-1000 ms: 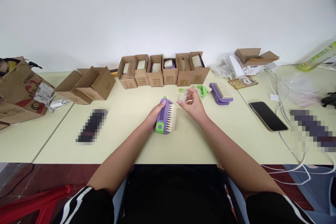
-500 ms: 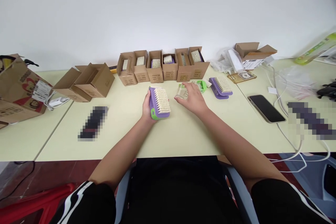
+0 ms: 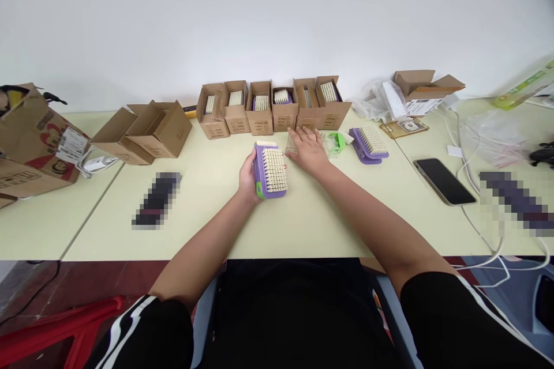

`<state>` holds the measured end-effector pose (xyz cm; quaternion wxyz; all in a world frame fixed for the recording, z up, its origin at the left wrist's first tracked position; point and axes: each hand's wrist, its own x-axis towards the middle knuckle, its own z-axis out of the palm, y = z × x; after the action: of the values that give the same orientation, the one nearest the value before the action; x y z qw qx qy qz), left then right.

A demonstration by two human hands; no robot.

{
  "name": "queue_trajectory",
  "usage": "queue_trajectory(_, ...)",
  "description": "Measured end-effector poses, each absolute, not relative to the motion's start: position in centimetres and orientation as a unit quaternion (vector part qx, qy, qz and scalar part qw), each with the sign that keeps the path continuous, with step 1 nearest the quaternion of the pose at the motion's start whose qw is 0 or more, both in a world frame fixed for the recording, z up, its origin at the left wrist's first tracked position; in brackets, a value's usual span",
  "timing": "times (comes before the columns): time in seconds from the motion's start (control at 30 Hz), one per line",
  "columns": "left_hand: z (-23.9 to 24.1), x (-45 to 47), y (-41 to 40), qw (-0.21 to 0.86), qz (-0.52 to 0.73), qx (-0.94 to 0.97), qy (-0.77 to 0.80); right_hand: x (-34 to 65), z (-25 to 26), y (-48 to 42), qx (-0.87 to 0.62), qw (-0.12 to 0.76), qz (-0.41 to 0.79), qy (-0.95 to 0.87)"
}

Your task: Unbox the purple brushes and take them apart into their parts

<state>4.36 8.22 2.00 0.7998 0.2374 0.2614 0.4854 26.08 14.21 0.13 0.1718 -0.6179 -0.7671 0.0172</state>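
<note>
My left hand (image 3: 248, 177) is closed around a purple scrub brush (image 3: 274, 172) with cream bristles and a green end, the bristles facing up and right. Fingers outstretched, my right hand (image 3: 310, 151) lies over a clear plastic case (image 3: 329, 149) and partly hides it. A bright green plastic piece (image 3: 336, 142) sits at the case's right end. Just beyond it, a second purple brush (image 3: 370, 143) rests on the table, bristles up.
Several small cardboard boxes (image 3: 261, 121) with brushes inside line the wall. Two open cartons (image 3: 158, 130) stand to their left, beside a larger box (image 3: 41, 144). On the right are a phone (image 3: 445, 180), white cables, plastic bags and another open box (image 3: 426, 89).
My right hand has come down onto the clear case, fingers now more stretched out. The brush in my left hand has turned slightly, and the whole view has shifted a little.
</note>
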Motion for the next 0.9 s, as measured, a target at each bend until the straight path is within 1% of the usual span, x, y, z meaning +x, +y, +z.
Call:
queue_trajectory(0.07, 2.0, 4.6, 8.1, 0.802, 0.473, 0.254, 0.261, 25.9, 0.3, 13.6, -0.609, 0.227, 0.026, -0.760)
queue_trajectory(0.13, 1.9, 4.8, 7.8, 0.806, 0.460, 0.265, 0.262, 25.7, 0.8, 12.6, -0.582, 0.321, 0.065, -0.745)
queue_trajectory(0.2, 1.8, 5.1, 7.6, 0.813, 0.443, 0.271, 0.263, 25.7, 1.4, 11.5, -0.558, 0.419, 0.149, -0.701)
queue_trajectory(0.27, 1.7, 5.3, 7.4, 0.821, 0.421, 0.278, 0.266, 25.7, 2.2, 10.4, -0.543, 0.468, 0.268, -0.644)
queue_trajectory(0.33, 1.5, 5.3, 7.3, 0.828, 0.396, 0.288, 0.271, 25.8, 3.1, 9.3, -0.524, 0.457, 0.379, -0.611)
queue_trajectory(0.43, 1.5, 5.2, 7.2, 0.839, 0.352, 0.305, 0.281, 26.0, 4.4, 7.5, -0.500, 0.408, 0.463, -0.608)
queue_trajectory(0.73, 2.0, 4.6, 6.9, 0.897, 0.158, 0.333, 0.245, 27.4, 4.9, 4.6, -0.437, 0.302, 0.566, -0.630)
queue_trajectory(0.83, 2.0, 4.7, 6.7, 0.896, 0.113, 0.334, 0.271, 27.5, 5.1, 4.1, -0.471, 0.289, 0.559, -0.618)
queue_trajectory(0.9, 2.3, 4.9, 6.4, 0.881, 0.112, 0.340, 0.308, 27.5, 5.3, 3.8, -0.506, 0.285, 0.548, -0.602)
